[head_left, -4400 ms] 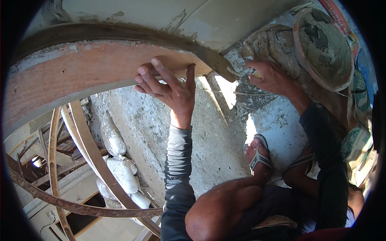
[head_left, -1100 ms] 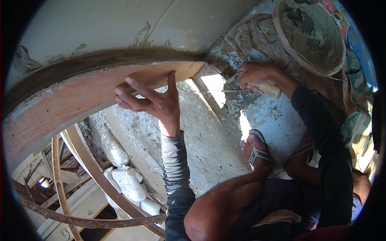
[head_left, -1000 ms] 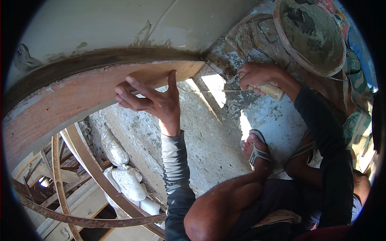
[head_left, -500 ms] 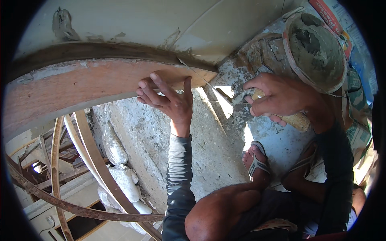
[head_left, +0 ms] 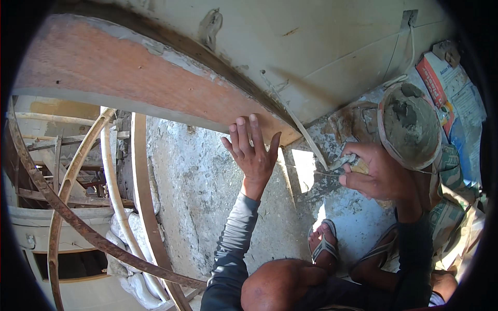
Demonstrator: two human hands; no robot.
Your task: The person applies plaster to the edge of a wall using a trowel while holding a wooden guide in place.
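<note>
My left hand is open, its fingers spread against the lower edge of a reddish wooden board near the board's right end. A trowel is gripped by its wooden handle in my right hand. Its blade shows almost edge-on as a thin grey strip, reaching up past the end of the board to the pale wall. Smears of mortar mark the wall, and more mortar clings along the board's top edge. Beside my right hand stands a round bucket holding wet grey mortar.
Printed bags and crumpled sacks crowd the right side. My sandalled feet stand on rough concrete. At the lower left are curved rusty metal bars, a brown upright strip and white sacks.
The view has turned, shifting the board and hands within it. My left hand's fingers have straightened. The trowel's blade still lies near the board's end, its angle steeper in the picture.
</note>
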